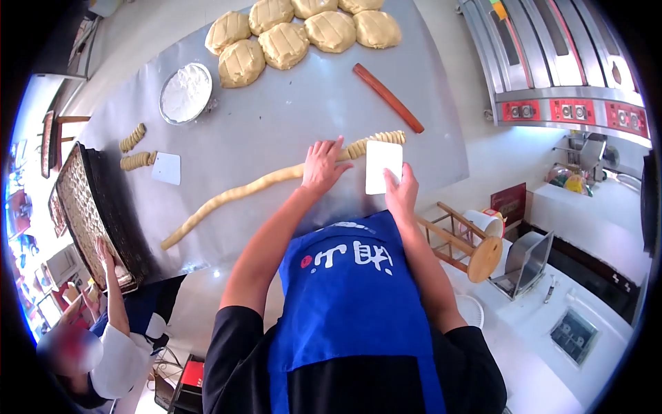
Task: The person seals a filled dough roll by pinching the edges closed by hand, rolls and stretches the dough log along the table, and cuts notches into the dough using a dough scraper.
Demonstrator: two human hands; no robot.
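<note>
A long rope of dough (241, 191) lies across the metal table (276, 114), its right end cut into several short slices (383, 138). My left hand (323, 164) rests on the rope just left of the slices, fingers apart. In my right hand (402, 188) is a white flat scraper (383, 165), held upright against the sliced part, hiding some of the dough behind it. Two short rows of cut dough (138, 161) lie at the left, beside a second white scraper (166, 168).
Large dough pieces (285, 45) sit at the table's far side. A bowl of flour (186, 93) stands at the left, a wooden rolling pin (388, 98) at the right. At lower left, a co-worker (121, 359) reaches into a dark tray (114, 200). A stool (485, 259) stands right.
</note>
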